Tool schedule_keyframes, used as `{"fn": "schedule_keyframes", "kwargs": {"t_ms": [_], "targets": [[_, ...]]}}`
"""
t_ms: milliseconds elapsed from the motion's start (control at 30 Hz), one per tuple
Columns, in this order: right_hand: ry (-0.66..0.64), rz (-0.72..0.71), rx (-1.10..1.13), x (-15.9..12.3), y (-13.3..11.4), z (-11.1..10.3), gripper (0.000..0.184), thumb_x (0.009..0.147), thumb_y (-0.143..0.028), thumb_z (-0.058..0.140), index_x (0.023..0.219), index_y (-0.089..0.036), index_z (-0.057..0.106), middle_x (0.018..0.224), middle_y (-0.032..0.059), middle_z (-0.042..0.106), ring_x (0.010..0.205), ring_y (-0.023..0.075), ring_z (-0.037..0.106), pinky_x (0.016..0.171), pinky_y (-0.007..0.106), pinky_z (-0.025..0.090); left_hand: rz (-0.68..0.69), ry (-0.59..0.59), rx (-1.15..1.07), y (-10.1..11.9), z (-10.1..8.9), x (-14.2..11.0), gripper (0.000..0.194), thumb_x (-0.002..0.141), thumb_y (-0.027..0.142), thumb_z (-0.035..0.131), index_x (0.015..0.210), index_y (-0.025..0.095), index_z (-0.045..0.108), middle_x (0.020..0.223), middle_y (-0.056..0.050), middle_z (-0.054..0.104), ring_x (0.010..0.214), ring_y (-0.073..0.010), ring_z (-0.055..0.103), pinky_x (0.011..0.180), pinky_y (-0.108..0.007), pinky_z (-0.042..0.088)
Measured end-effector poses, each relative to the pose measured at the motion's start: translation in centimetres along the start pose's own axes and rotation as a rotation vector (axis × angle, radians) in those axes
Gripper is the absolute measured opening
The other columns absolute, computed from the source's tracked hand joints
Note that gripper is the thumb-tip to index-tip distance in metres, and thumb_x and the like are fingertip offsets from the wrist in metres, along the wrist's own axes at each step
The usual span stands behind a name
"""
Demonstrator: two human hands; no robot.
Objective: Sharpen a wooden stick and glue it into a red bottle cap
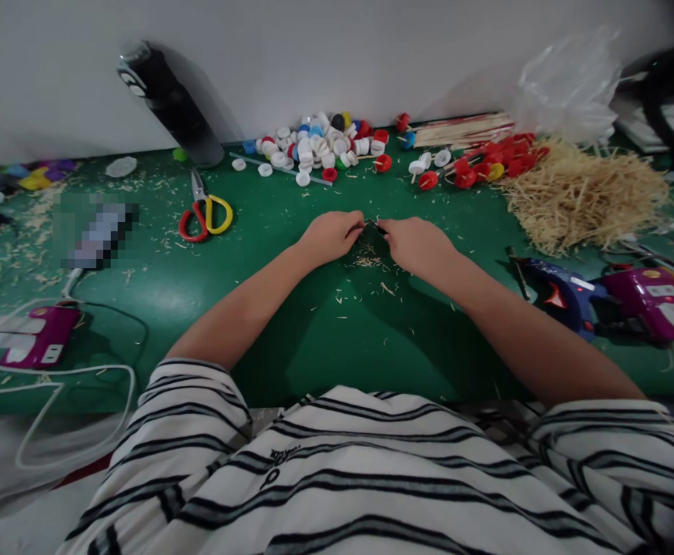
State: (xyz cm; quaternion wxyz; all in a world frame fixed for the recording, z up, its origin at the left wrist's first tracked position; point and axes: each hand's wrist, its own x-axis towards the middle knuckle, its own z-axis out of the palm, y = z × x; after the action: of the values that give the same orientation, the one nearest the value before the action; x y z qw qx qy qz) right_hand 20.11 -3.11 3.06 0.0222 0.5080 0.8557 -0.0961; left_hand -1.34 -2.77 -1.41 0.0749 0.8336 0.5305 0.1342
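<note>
Over the middle of the green table (290, 331), my left hand (332, 235) is closed in a pinch; whatever lies between its fingertips is too small to make out. Close beside it, my right hand (417, 243) is closed around a small dark object (380, 229), mostly hidden by the fingers. The tip of this object points toward my left fingertips. Right below both hands lies a little heap of pale straw-like shavings (368, 262), with more bits scattered toward me.
Scissors (205, 216) and a phone (102, 235) lie at left, near a black bottle (178, 108). Bottle caps (313, 142) are piled at the back. Red caps on sticks (469, 166), straw (591, 189), a blue glue gun (568, 289) and a purple power strip (657, 304) occupy the right.
</note>
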Motion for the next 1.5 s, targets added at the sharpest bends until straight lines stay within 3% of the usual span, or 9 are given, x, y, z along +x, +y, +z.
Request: {"fn": "schedule_keyframes", "kwargs": {"t_ms": [267,600,833,967,1200,1500], "targets": [[0.006,-0.037,-0.068,0.2,-0.3,0.3,0.048,0.102,-0.022,0.041,0.138,-0.015,0.073,0.098,0.0183,0.078,0.082,0.0285,0.069,0.066,0.037,0.042,-0.024,-0.005,-0.014,0.0,0.0,0.2,0.022,0.104,0.026,0.052,0.112,0.018,0.071,0.102,-0.010,0.079,0.093,-0.0242,0.072,0.077,-0.034,0.046],[-0.037,-0.024,-0.059,0.0,-0.7,-0.1,0.051,0.105,-0.019,0.036,0.143,-0.013,0.069,0.108,0.0214,0.078,0.090,0.0320,0.071,0.067,0.038,0.041,-0.022,-0.023,-0.037,0.0,-0.3,0.3,0.020,0.102,0.024,0.053,0.110,0.018,0.071,0.102,-0.010,0.078,0.093,-0.0239,0.071,0.080,-0.034,0.048],[-0.061,-0.033,-0.066,-0.3,0.2,-0.5,0.050,0.098,-0.023,0.048,0.141,-0.017,0.073,0.101,0.0186,0.079,0.082,0.0299,0.069,0.065,0.038,0.041,-0.021,-0.001,-0.045,0.0,-0.3,0.2,0.020,0.102,0.024,0.053,0.109,0.018,0.071,0.097,-0.010,0.077,0.090,-0.0232,0.070,0.079,-0.033,0.048],[-0.022,-0.035,-0.026,-0.1,0.3,-0.4,0.050,0.101,-0.024,0.045,0.141,-0.021,0.073,0.105,0.0173,0.079,0.085,0.0305,0.070,0.066,0.038,0.041,-0.040,-0.028,-0.039,0.3,-0.5,0.3,0.021,0.103,0.025,0.052,0.110,0.018,0.070,0.100,-0.011,0.077,0.091,-0.0249,0.070,0.079,-0.035,0.048],[-0.039,0.009,-0.074,0.0,-1.1,-0.1,0.048,0.103,-0.021,0.042,0.142,-0.016,0.069,0.108,0.0201,0.079,0.086,0.0299,0.071,0.066,0.037,0.041,-0.034,-0.022,-0.037,0.3,-0.4,0.4,0.020,0.101,0.022,0.053,0.111,0.019,0.070,0.101,-0.011,0.078,0.094,-0.0254,0.071,0.081,-0.035,0.049],[-0.009,-0.020,-0.060,-0.1,-0.1,0.2,0.053,0.104,-0.023,0.039,0.149,-0.016,0.065,0.107,0.0202,0.079,0.087,0.0316,0.071,0.063,0.037,0.037,-0.054,-0.047,-0.019,0.5,-0.6,0.3,0.023,0.103,0.023,0.052,0.113,0.017,0.070,0.102,-0.011,0.078,0.094,-0.0255,0.072,0.081,-0.035,0.049]]}}
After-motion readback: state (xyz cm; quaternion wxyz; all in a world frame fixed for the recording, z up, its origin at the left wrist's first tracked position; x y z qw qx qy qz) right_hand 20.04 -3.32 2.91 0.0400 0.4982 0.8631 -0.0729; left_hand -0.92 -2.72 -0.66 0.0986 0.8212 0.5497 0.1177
